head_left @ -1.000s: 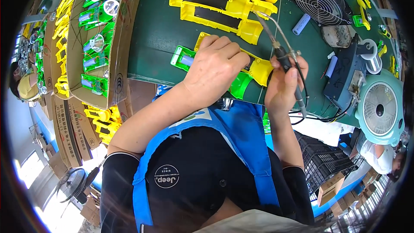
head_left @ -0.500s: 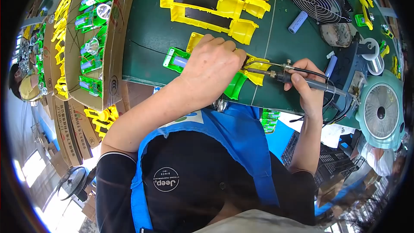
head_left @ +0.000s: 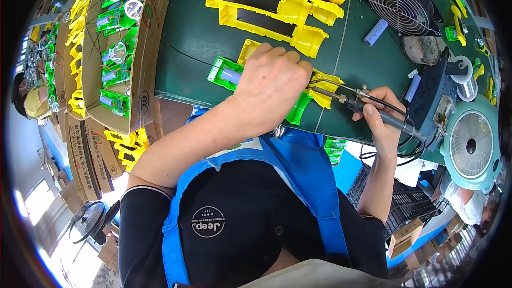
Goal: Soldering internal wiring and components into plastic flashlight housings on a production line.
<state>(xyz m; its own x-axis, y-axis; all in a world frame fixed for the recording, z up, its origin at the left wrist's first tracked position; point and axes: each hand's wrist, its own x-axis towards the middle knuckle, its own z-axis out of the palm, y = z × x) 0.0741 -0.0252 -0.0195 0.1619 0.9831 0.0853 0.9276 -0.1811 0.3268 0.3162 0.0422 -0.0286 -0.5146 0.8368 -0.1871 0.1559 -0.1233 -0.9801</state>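
Note:
My left hand point(head_left: 273, 86) is closed, knuckles up, over a green housing point(head_left: 215, 72) and a yellow shell point(head_left: 323, 96). Its fingertips and whatever they pinch are hidden beneath it. To its left, a blue-white cylindrical battery point(head_left: 231, 76) lies in the green housing, and a thin black wire runs off it. Green plastic point(head_left: 298, 109) also shows under the hand's right side. My right hand point(head_left: 383, 120) grips a soldering iron point(head_left: 393, 121) with a thin metal feed tube along it. The iron's front end points left and reaches close to my left fingers, over the yellow shell.
Several yellow shells point(head_left: 309, 41) with black strips lie beyond my hands. A cardboard box point(head_left: 143, 82) of green assemblies stands left. On the right are a loose battery point(head_left: 376, 32), a black fan point(head_left: 400, 5), a solder spool point(head_left: 467, 82), the iron's station point(head_left: 431, 96) and a teal fan point(head_left: 470, 144).
The bench and things on it appear shifted slightly to the right and down in the picture. Both hands keep nearly the same pose, with the iron still beside my left fingers.

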